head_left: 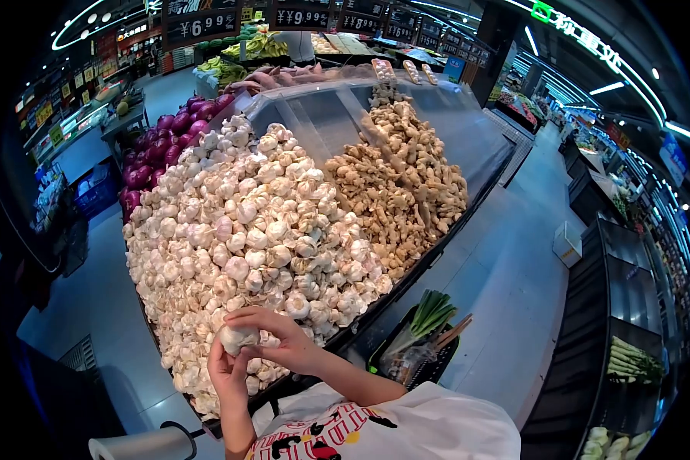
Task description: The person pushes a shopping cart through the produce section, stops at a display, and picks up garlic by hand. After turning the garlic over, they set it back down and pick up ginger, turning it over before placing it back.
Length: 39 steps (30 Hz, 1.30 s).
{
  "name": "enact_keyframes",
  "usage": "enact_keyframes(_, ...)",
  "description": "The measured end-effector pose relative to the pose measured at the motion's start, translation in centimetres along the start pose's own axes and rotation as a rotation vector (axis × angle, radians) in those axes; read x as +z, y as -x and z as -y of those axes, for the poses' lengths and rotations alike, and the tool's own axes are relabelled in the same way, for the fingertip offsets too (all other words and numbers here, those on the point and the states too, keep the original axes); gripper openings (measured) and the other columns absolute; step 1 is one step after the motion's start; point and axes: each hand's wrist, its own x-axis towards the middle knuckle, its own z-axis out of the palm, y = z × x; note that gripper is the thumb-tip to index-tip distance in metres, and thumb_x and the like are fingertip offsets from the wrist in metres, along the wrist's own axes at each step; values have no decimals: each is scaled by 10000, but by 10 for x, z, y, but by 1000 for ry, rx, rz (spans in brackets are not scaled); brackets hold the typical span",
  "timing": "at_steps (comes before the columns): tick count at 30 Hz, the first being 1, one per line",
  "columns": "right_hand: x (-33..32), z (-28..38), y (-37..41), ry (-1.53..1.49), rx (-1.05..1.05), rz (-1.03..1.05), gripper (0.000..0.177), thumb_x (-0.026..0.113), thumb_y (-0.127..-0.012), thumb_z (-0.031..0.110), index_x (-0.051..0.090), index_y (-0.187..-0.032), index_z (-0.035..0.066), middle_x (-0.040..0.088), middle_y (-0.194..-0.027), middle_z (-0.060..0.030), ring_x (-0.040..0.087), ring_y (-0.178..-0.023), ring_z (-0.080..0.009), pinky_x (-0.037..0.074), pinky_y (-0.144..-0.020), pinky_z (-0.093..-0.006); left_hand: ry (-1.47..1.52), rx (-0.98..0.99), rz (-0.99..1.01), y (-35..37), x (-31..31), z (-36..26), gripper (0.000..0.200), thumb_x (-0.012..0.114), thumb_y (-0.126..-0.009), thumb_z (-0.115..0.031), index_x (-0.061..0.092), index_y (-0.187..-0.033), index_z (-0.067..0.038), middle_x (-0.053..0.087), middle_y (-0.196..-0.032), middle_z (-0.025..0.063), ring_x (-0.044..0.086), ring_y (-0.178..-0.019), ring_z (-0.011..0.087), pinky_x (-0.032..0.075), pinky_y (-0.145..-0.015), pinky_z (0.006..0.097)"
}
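A white garlic bulb (238,338) is held between both hands above the front of a large garlic heap (245,222). My left hand (227,373) grips it from the left and below, thumb raised. My right hand (285,343) curls over its top and right side, with fingertips on the bulb. Part of the bulb is hidden behind the fingers. Loose garlic bulbs lie just beneath and around both hands.
A ginger pile (406,184) lies right of the garlic, red onions (172,134) at the back left. At my right stands a black basket (429,366) with green onions (431,313). A grey cylindrical object (142,445) is at the lower left. Shelves (629,295) line the right.
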Motion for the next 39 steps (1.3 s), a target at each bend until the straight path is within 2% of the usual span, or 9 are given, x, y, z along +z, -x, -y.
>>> enact_keyframes(2,-5,2,0,191,-91,41,451,705,-825,29,628,-1258,128,513,-1323,-81,497,-1242,-218,449,-982,-349,-6,29,-15,-2,1,6,479,604,-891,1,443,-1338,65,559,-1260,139,569,-1147,214,461,-975,324)
enact_keyframes(4,-8,5,-1,512,-261,-17,431,714,-808,18,663,-1215,150,525,-1297,-82,519,-1207,-233,457,-965,-358,-86,143,-67,-4,3,10,485,639,-901,-129,465,-1321,41,584,-1219,110,617,-1046,189,530,-844,303)
enact_keyframes(11,-6,-3,4,362,-249,-105,349,732,-771,-30,709,-1093,103,559,-1219,-99,599,-1061,-215,516,-841,-314,26,59,-43,-5,-1,10,629,699,-856,-320,438,-1325,7,570,-1233,112,603,-1079,195,532,-862,335)
enact_keyframes(16,-6,1,2,379,-250,-120,298,716,-755,-47,694,-1033,55,629,-1149,-103,615,-1072,-259,513,-862,-333,202,32,-33,-3,1,3,708,712,-837,-361,375,-1365,-33,554,-1250,127,609,-1061,220,539,-843,345)
enact_keyframes(19,-5,0,3,387,-194,-168,237,700,-789,-36,664,-1016,23,657,-1140,-131,630,-1069,-243,518,-872,-334,188,46,-42,-1,0,7,693,727,-831,-330,381,-1359,-43,543,-1265,132,592,-1093,227,530,-860,349)
enact_keyframes(22,-6,-1,4,371,-98,-145,191,666,-821,-39,632,-1003,6,643,-1165,-136,629,-1071,-245,510,-897,-329,212,59,-28,-5,-6,12,629,666,-792,-43,389,-1357,-27,514,-1296,147,523,-1193,246,445,-991,369)
enact_keyframes(27,-9,-16,8,33,66,-124,149,619,-904,32,578,-1038,-20,633,-1169,-125,616,-1036,-164,512,-876,-297,140,112,88,-7,-2,6,650,664,-782,-58,394,-1374,-38,501,-1331,169,531,-1206,268,466,-981,380)
enact_keyframes(31,-6,-21,9,-237,231,-181,100,608,-945,97,593,-1026,40,636,-1028,-4,564,-853,-37,446,-727,-192,150,181,157,-11,0,5,648,699,-760,-26,448,-1356,-56,445,-1400,178,500,-1246,273,434,-1012,381)
enact_keyframes(39,-12,-35,0,-589,367,-242,241,600,-892,40,574,-1130,11,663,-1023,-75,658,-907,-128,535,-757,-243,-78,244,136,-12,4,-13,564,643,-814,79,494,-1338,-68,446,-1392,126,548,-1120,171,499,-819,278)
